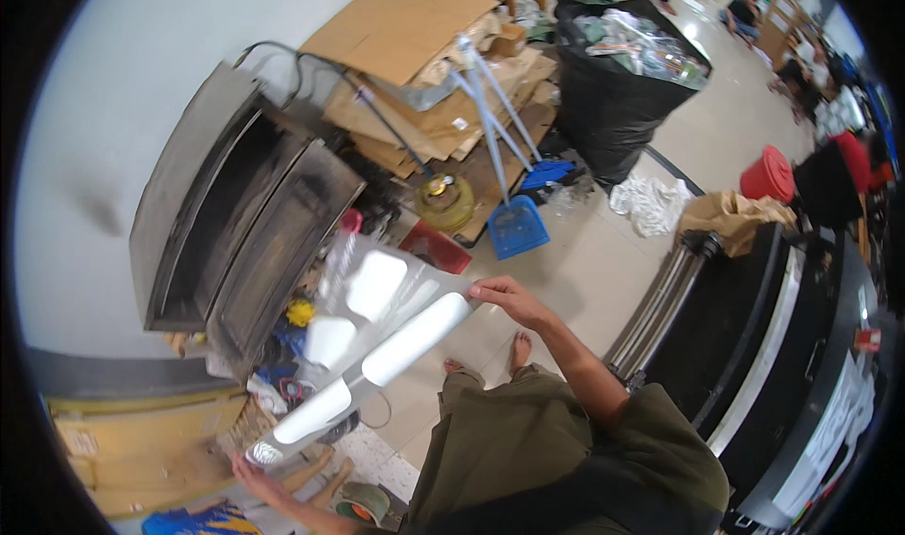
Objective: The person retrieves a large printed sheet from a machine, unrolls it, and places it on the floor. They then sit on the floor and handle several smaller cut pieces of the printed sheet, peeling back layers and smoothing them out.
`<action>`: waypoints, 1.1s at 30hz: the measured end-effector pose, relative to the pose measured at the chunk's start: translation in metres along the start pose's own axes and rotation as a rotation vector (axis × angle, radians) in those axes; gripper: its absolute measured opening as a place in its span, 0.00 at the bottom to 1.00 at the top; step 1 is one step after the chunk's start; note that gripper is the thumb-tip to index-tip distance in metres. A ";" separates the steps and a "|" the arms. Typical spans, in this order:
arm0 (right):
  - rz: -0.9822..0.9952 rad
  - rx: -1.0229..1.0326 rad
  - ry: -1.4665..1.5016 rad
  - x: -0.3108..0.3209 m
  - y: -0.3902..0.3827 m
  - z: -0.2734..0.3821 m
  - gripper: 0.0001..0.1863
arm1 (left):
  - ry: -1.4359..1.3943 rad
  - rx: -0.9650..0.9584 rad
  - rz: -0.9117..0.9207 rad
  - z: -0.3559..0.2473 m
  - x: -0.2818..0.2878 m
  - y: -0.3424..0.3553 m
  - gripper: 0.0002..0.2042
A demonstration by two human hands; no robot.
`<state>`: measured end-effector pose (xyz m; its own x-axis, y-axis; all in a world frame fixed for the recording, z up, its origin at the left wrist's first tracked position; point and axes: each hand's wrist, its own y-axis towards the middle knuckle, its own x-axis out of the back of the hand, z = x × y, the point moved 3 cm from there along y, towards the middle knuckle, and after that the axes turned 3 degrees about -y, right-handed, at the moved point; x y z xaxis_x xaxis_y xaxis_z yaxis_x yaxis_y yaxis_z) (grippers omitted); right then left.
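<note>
Plastic film, clear and carrying white patches with rounded corners, stretches slantwise in front of the person, above the pale tiled floor. Both hands hold it by its near edge. The right hand pinches the upper right end, thumb and fingers closed on the corner; the left hand is at the lower left end, fingers on the edge — its exact grip is too small to make out. The two hands are well apart, and the rest of the film spreads away from that edge toward the grey casing by the wall.

Below the right forearm are bare feet and olive trousers. Beyond the film lie a red dustpan and a blue dustpan, with a rounded yellowish container near them. Behind these rises a stack of cardboard, and beside it a black bag filled with crumpled plastic. White cloth lies on the floor near the bag. To the right stands a long black machine with metal rollers — brown paper sits at its far end, just short of a red bucket.
</note>
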<state>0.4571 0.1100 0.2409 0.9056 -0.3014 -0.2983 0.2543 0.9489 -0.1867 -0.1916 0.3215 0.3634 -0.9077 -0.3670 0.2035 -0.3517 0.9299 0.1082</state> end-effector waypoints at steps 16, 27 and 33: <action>-0.936 0.078 -0.061 0.230 -0.169 0.077 0.16 | -0.169 0.152 0.977 -0.145 -0.414 -0.123 0.21; -1.501 0.189 -0.027 0.328 -0.361 0.144 0.15 | -0.065 0.167 1.793 -0.209 -0.735 -0.279 0.36; -1.672 0.487 0.103 0.381 -0.434 0.160 0.17 | -0.373 0.179 1.882 -0.265 -0.859 -0.441 0.36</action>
<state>0.7461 -0.4022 0.3585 -0.4355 -0.8874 -0.1511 0.9001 -0.4315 -0.0601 0.8042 0.2199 0.3988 -0.0771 0.9604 -0.2676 0.9962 0.0632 -0.0603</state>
